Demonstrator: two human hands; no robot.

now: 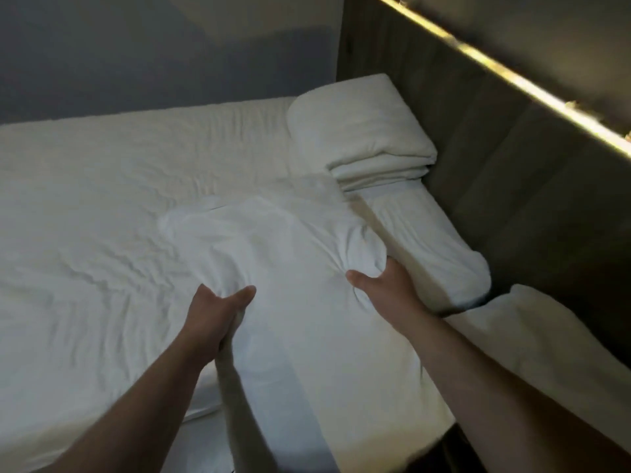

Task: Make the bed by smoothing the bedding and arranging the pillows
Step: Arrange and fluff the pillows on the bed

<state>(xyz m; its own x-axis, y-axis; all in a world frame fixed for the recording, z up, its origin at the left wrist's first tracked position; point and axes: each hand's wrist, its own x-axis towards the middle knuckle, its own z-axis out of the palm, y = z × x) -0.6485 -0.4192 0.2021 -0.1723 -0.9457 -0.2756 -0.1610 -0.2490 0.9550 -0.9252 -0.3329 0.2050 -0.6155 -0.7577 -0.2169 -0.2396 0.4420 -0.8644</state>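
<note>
Both hands grip a white pillow (pixel 273 247) held over the wrinkled bed sheet (pixel 95 206). Left hand (pixel 218 305) pinches its near-left edge, thumb on top. Right hand (pixel 382 288) has fingers dug into its right side. Second pillow (pixel 430 240) lies along the headboard (pixel 512 172), with a folded duvet (pixel 362 131) beyond it.

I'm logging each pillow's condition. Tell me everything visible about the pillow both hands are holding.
The pillow is white, soft and plump in a creased fabric cover, its far end blurred. It is over the wrinkled sheet, beside a second pillow along the headboard. The left hand grips its near left edge; the right hand grips its right side, bunching the cover.
</note>
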